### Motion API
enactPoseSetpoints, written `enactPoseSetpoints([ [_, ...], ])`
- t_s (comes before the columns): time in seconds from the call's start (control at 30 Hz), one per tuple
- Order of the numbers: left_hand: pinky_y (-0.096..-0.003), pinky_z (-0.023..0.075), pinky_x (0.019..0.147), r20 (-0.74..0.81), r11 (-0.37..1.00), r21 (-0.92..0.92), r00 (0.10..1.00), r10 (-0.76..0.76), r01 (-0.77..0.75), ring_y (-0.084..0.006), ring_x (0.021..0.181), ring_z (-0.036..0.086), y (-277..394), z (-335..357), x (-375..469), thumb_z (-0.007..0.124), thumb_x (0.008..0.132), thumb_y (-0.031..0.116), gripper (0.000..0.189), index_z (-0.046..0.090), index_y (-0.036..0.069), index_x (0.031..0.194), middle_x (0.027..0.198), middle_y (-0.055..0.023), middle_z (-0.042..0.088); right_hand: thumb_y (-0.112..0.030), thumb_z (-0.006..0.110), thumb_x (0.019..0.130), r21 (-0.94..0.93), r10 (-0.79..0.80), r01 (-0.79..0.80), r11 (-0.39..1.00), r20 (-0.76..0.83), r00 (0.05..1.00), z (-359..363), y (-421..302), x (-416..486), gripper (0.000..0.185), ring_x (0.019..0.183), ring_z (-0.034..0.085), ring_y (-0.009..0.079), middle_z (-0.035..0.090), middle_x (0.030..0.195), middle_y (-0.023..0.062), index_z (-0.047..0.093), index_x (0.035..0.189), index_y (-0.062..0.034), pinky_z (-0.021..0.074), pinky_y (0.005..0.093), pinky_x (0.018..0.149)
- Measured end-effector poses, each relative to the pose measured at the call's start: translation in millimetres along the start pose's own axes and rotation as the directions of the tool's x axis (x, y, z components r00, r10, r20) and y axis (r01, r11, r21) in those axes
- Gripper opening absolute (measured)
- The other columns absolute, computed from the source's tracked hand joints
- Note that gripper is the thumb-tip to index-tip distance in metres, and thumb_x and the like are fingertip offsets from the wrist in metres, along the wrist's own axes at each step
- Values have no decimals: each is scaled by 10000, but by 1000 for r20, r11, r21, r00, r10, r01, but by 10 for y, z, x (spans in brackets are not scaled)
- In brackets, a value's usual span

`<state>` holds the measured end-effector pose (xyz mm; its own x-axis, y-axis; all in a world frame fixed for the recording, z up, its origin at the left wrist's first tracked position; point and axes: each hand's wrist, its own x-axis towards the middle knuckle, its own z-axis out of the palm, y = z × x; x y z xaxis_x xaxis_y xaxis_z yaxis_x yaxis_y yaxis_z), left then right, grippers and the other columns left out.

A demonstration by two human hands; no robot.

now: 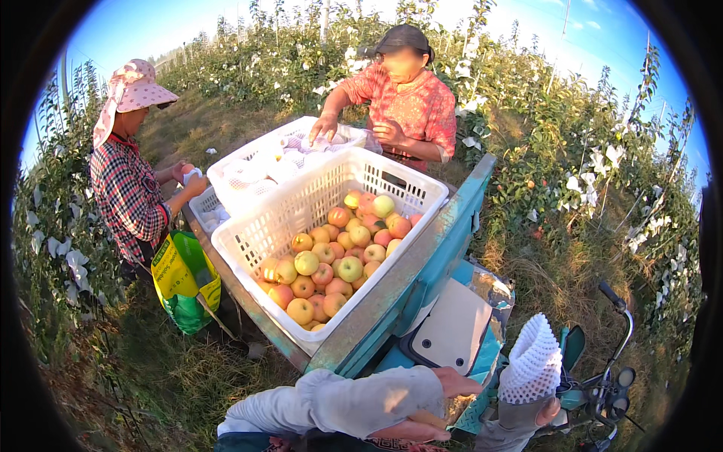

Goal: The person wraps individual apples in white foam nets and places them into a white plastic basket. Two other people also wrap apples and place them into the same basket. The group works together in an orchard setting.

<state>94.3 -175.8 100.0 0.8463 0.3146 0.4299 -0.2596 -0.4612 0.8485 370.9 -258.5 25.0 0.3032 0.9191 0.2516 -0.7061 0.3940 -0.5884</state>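
Observation:
At the bottom edge, my left hand [446,390] reaches in from a pale grey sleeve that covers most of it. Its bare thumb and fingers are apart, and I see nothing held between them. My right hand [539,412] is upright at the lower right, with a white foam fruit net [532,361] over its fingers. The net hides those fingers; one bare digit shows below its rim. Ahead of my hands, a white plastic crate [330,333] holds many yellow and red apples [322,273]. Both hands are outside this crate.
The crate rests on a teal metal cart [446,248]. Behind it, another white crate [217,169] holds netted fruit [245,172]. Two people stand beyond: one [133,181] holds fruit, another [409,101] reaches into the rear crate. Handlebars [613,350] rise at right.

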Motion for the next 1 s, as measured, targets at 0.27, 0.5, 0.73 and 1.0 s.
enactPoseSetpoints([
  [0.27,-292,523,834,-620,944,26,746,-243,329,-153,913,640,-482,-2558,-362,661,938,210,335,585,-11,1179,998,-79,673,-170,707,829,-565,-64,40,824,-22,998,933,881,373,738,1272,492,284,499,1392,142,370,1461,9,388,431,1073],
  [0.5,-325,545,676,-673,625,267,606,-424,733,-195,762,650,-2894,-3575,91,784,823,225,401,595,6,1100,910,-113,657,-70,723,809,-866,-4,491,96,493,870,1666,1742,869,475,1078,624,362,644,1150,197,594,1258,14,491,398,936],
  [0.73,-427,490,941,-740,436,480,618,-265,761,-371,1084,601,-3791,-3276,820,860,674,234,596,582,35,1163,1149,-199,629,-97,744,799,-906,54,420,-58,417,907,1779,1735,892,452,972,640,338,664,1081,161,623,1226,-15,505,404,850],
  [1.0,-488,580,763,-581,712,-509,417,-699,484,-315,1043,625,-3838,-3407,903,707,849,196,477,486,80,1256,1185,-157,556,-80,725,810,-929,3,368,28,369,930,1780,1732,863,443,1001,633,342,659,1101,168,615,1232,-6,503,396,872],
])
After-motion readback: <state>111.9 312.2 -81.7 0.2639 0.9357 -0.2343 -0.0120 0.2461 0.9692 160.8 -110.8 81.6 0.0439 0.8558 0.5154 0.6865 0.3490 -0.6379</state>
